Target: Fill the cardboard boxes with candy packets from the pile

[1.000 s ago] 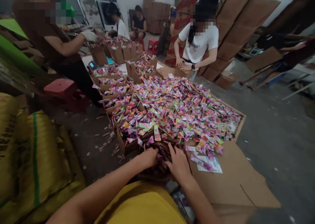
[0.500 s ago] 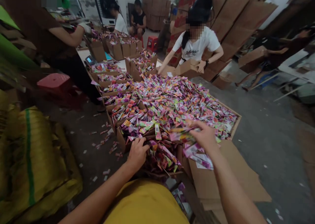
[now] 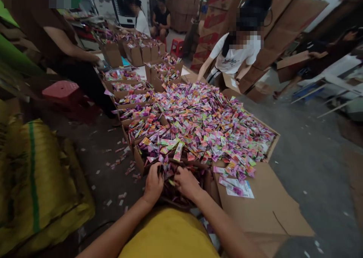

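My left hand (image 3: pixel 154 184) is at the left side of the nearest cardboard box (image 3: pixel 208 182), its fingers bent inward and their tips partly hidden. My right hand (image 3: pixel 187 182) reaches down into the same box, fingers curled among small packets (image 3: pixel 171 171). A yellow-green bit of wrapper shows at its fingertips. Just beyond both hands spreads a large heap of pink, purple, orange and green packets (image 3: pixel 204 118). A few packets (image 3: pixel 234 188) lie on the box's opened flap (image 3: pixel 263 209), over a white label.
Several filled boxes (image 3: pixel 133 137) line the heap's left side. Yellow sacks (image 3: pixel 48 182) and a red stool (image 3: pixel 61 91) stand at left. Across the heap, a person in a white shirt (image 3: pixel 229 57) reaches in; another person (image 3: pixel 53 42) stands at left. Loose packets litter the floor.
My right hand has moved left and down from over the heap's near edge, with packets in it, into the near box. The left hand has shifted slightly. The white-shirted person has moved right.
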`<state>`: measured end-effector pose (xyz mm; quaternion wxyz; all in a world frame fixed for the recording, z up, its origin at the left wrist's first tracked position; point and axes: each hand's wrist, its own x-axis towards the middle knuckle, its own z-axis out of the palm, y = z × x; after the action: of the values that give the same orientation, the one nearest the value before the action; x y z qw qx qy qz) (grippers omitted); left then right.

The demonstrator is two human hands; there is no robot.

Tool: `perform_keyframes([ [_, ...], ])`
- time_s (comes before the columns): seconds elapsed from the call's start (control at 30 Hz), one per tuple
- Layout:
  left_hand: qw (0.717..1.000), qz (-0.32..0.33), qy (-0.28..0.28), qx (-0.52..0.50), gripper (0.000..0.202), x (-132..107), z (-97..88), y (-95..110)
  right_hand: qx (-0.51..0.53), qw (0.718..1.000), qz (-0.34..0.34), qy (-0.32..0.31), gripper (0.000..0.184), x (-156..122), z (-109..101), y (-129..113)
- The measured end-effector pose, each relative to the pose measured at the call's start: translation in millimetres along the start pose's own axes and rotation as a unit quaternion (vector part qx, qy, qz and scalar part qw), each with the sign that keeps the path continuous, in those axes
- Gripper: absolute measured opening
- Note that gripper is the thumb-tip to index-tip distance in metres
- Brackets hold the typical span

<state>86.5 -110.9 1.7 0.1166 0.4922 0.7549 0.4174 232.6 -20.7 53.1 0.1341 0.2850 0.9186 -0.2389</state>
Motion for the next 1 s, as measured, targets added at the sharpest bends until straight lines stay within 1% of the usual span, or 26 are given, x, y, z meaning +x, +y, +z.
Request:
perform_keyframes([
  [0.07,1.0,-0.028,0.001,-0.01,0.045,1,7.3,-2,0.033,0.996,-0.085,0.01,0.013,-25,-4,9],
  [0.1,0.999,-0.037,0.0,-0.016,0.046,2,9.6,-3,0.067,0.991,-0.108,0.035,0.015,-38,-10,17],
  [0.17,0.998,-0.049,-0.004,-0.027,0.047,2,11.4,-3,0.156,0.975,-0.102,0.118,0.017,-58,-31,39],
  [0.23,0.998,-0.051,-0.012,-0.035,0.045,2,10.5,-4,0.222,0.952,-0.044,0.208,0.019,-68,-62,69],
  [0.3,0.998,-0.047,-0.018,-0.039,0.044,0,8.4,-4,0.219,0.929,0.036,0.296,0.028,-69,-96,100],
  [0.33,0.998,-0.045,-0.019,-0.039,0.045,-2,7.0,-5,0.192,0.914,0.086,0.346,0.037,-69,-111,114],
  [0.37,0.998,-0.042,-0.018,-0.041,0.047,-2,5.5,-4,0.154,0.9,0.13,0.387,0.051,-69,-123,124],
  [0.4,0.998,-0.039,-0.017,-0.044,0.05,-3,3.7,-4,0.114,0.888,0.173,0.411,0.065,-69,-131,131],
  [0.43,0.998,-0.031,-0.015,-0.047,0.054,-3,1.5,-3,0.08,0.884,0.212,0.409,0.075,-70,-132,134],
  [0.47,0.999,-0.016,-0.015,-0.045,0.058,-3,-0.9,-1,0.059,0.891,0.246,0.376,0.079,-71,-128,132],
  [0.5,0.999,0.005,-0.02,-0.034,0.062,-3,-3.6,2,0.054,0.908,0.269,0.316,0.074,-71,-118,126],
  [0.53,0.999,0.027,-0.038,-0.017,0.064,-1,-6.5,6,0.06,0.927,0.282,0.241,0.062,-70,-103,118],
  [0.57,0.996,0.051,-0.073,-0.001,0.062,0,-9.5,11,0.072,0.942,0.288,0.16,0.05,-69,-84,107],
  [0.6,0.989,0.072,-0.128,0.001,0.057,2,-12.4,16,0.08,0.951,0.285,0.095,0.04,-67,-63,97],
  [0.63,0.977,0.087,-0.194,-0.011,0.049,4,-15.4,22,0.08,0.95,0.297,0.059,0.036,-65,-42,88],
  [0.67,0.96,0.096,-0.26,-0.039,0.04,7,-18.4,26,0.072,0.943,0.32,0.05,0.032,-62,-22,80],
  [0.7,0.94,0.103,-0.315,-0.077,0.035,9,-21.5,30,0.059,0.935,0.346,0.058,0.028,-61,-4,74],
  [0.73,0.923,0.112,-0.352,-0.11,0.033,10,-24.8,32,0.044,0.925,0.369,0.074,0.027,-61,12,71],
  [0.77,0.918,0.092,-0.356,-0.151,0.031,11,-28.0,32,0.031,0.92,0.379,0.091,0.027,-62,25,71],
  [0.8,0.924,0.04,-0.326,-0.195,0.029,11,-30.9,30,0.025,0.92,0.376,0.105,0.029,-65,36,74],
  [0.83,0.932,-0.038,-0.27,-0.238,0.026,9,-33.0,25,0.03,0.923,0.365,0.117,0.033,-70,46,79],
  [0.87,0.931,-0.133,-0.197,-0.276,0.023,6,-33.8,17,0.047,0.927,0.35,0.129,0.036,-76,55,85],
  [0.9,0.919,-0.23,-0.12,-0.296,0.019,3,-32.8,8,0.073,0.93,0.332,0.142,0.04,-82,64,93],
  [0.93,0.898,-0.316,-0.057,-0.3,0.017,-1,-29.6,-3,0.103,0.93,0.315,0.158,0.044,-88,72,100],
  [0.97,0.878,-0.379,-0.019,-0.292,0.017,-5,-24.1,-13,0.134,0.929,0.297,0.176,0.047,-93,79,108],
  [1.0,0.866,-0.418,-0.009,-0.273,0.019,-9,-16.5,-23,0.157,0.928,0.279,0.193,0.05,-97,83,114],
])
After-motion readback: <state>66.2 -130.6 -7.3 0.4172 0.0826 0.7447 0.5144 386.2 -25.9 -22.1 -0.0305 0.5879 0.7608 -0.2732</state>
